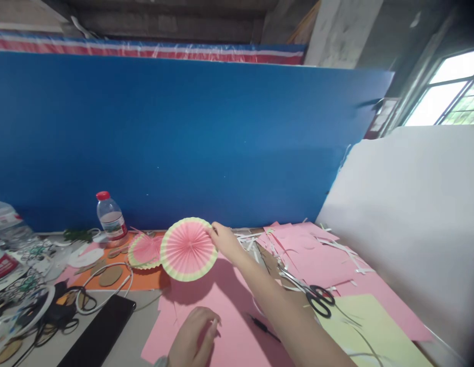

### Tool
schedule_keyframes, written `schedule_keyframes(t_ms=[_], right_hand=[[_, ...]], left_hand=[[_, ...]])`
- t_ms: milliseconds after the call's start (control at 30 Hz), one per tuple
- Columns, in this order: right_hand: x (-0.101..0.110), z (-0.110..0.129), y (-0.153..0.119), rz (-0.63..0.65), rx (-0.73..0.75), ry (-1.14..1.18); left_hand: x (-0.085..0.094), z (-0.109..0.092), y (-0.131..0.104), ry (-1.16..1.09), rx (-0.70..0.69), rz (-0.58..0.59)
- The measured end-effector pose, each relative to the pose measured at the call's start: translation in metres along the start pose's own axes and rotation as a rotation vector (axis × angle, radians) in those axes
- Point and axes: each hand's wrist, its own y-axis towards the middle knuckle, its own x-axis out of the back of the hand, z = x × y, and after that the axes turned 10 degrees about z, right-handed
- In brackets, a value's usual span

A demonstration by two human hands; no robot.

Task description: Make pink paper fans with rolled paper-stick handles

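A round pleated paper fan (189, 250), pink with a pale yellow-green rim, is held up by its right edge. My right hand (223, 240) pinches that edge between thumb and fingers. Behind it to the left lies another pleated pink paper piece (144, 251) with a green rim, partly covered by the fan. My left hand (196, 336) hovers low over the pink paper (229, 290), its fingers curled loosely with a gap from the thumb and nothing visible in them. A black pen-like tool (264, 327) lies near my right forearm.
Black-handled scissors (317, 298) rest on the right by yellow paper (369, 326) and pink sheets (309, 250). At left are a black phone (99, 331), a white cable (81, 300), cardboard discs (110, 275) and a red-capped bottle (112, 219). A blue partition (191, 137) stands behind.
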Motion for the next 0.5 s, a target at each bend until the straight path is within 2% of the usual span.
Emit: schedule_keyframes(t_ms=[167, 300, 400, 500], right_hand=[[-0.004, 0.044, 0.059, 0.288, 0.222, -0.134], [-0.016, 0.078, 0.104, 0.481, 0.392, -0.261], [-0.031, 0.099, 0.129, 0.540, 0.482, -0.366], [-0.045, 0.115, 0.144, 0.544, 0.550, -0.459]], left_hand=[[-0.002, 0.004, -0.001, 0.017, -0.062, -0.002], [-0.007, 0.009, 0.000, 0.036, -0.092, -0.007], [-0.010, 0.015, 0.001, 0.064, -0.097, -0.023], [-0.013, 0.023, 0.001, 0.102, -0.101, -0.027]])
